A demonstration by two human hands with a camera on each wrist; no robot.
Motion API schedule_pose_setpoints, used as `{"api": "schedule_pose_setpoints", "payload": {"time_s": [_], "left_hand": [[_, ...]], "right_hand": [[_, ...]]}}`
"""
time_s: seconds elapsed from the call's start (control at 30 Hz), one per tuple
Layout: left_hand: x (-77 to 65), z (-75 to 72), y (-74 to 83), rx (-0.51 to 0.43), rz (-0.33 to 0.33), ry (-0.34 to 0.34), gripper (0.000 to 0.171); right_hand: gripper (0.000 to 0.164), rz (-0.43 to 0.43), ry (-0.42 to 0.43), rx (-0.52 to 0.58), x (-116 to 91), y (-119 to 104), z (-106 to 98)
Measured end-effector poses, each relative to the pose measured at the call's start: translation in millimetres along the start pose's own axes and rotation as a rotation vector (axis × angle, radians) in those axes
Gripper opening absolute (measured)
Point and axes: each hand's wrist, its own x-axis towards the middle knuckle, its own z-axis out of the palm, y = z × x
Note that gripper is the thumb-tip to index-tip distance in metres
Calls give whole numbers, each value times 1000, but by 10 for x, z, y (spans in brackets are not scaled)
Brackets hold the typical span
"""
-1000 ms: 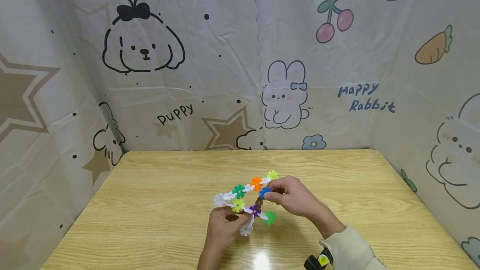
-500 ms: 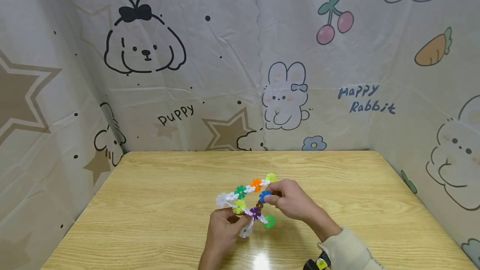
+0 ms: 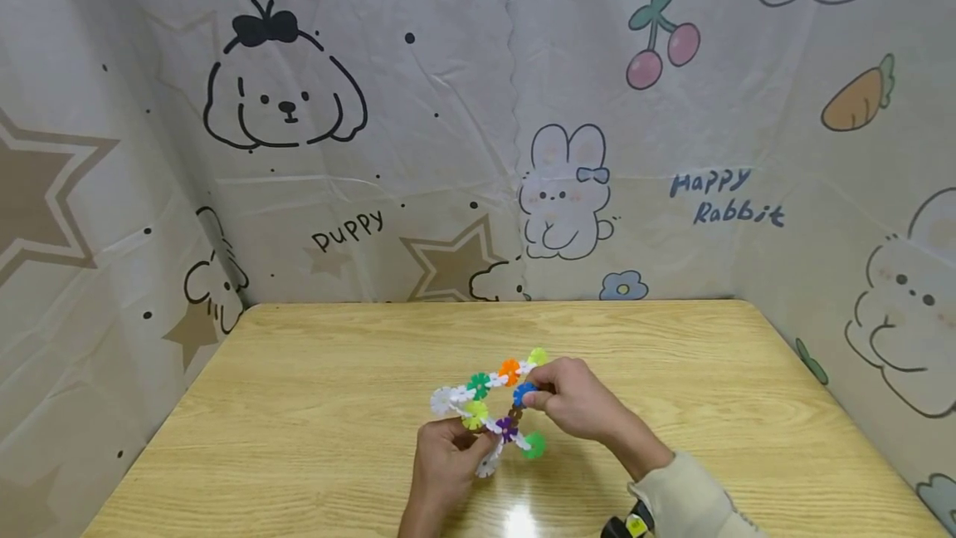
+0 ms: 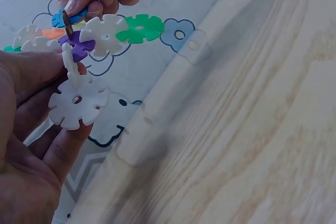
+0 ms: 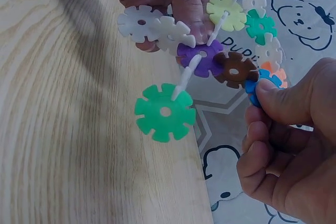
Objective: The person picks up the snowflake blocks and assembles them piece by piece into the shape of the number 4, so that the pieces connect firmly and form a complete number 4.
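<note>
Interlocking plastic snowflake discs make a branching chain held above the table. My left hand [image 3: 446, 457] pinches it beside the purple disc [image 5: 195, 57], thumb on top. In my right hand [image 3: 586, 403], a blue disc [image 3: 524, 393] is pinched between thumb and forefinger. A brown disc [image 5: 236, 70] links blue to purple. From the purple disc, white pieces lead to a bright green disc [image 5: 165, 124] and to a white disc [image 4: 92, 106] by my left fingers. Another strand runs through a yellow disc [image 5: 227, 14], white ones, a dark green disc [image 3: 479, 386] and an orange disc [image 3: 509, 371].
The wood-grain table [image 3: 321, 405] lies under both hands. A pale curtain [image 3: 448, 106] printed with cartoon animals surrounds its back and sides. A black device [image 3: 627, 524] with a yellow label sits by my right sleeve [image 3: 690, 495].
Both hands keep their grips, and the chain holds nearly the same shape. In the head view, the chain's bright green end sits slightly lower, and my right hand has shifted slightly down and left.
</note>
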Motion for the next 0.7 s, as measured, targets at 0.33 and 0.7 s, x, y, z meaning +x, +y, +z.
{"api": "schedule_pose_setpoints", "payload": {"time_s": [0.33, 0.7], "left_hand": [[-25, 15, 3, 19, 31, 12, 4], [-14, 12, -28, -14, 64, 23, 3]], "right_hand": [[23, 11, -12, -28, 15, -12, 12], [20, -32, -52, -46, 18, -72, -36]]}}
